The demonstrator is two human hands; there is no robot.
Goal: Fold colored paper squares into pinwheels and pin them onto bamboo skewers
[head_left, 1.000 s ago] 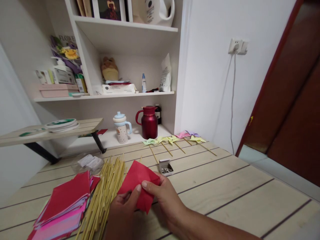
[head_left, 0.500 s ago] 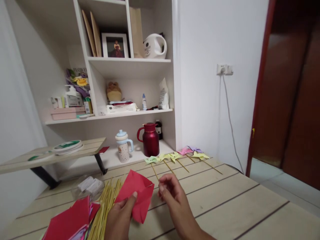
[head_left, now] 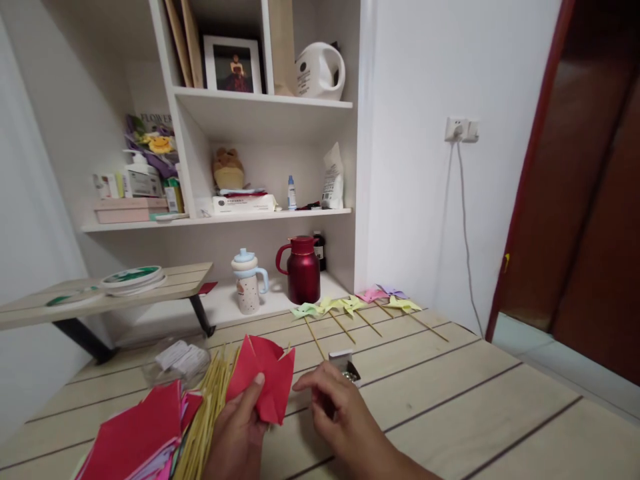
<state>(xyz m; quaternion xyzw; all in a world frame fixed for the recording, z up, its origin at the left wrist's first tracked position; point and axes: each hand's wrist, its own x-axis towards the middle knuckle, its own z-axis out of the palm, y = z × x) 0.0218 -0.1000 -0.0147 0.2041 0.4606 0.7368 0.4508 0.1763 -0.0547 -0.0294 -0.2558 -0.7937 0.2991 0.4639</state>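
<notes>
From my remote view, the left hand (head_left: 237, 427) pinches the red paper (head_left: 273, 377) above the near desk (head_left: 450, 393), just right of the sticks (head_left: 204, 413); the right hand (head_left: 343, 413) curls near the small box (head_left: 341, 359), and I cannot tell whether it grips anything

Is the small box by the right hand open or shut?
Open: shiny pieces show inside the small box, partly behind the right hand.

The dark-striped worktop (head_left: 475, 423) bears stacked coloured paper (head_left: 137, 430), thin sticks (head_left: 203, 420), a clear container (head_left: 181, 359), pinwheels (head_left: 353, 305) (pastel, along the far edge) and a half-hidden box (head_left: 341, 359), seemingly of metal bits (head_left: 349, 377).
</notes>
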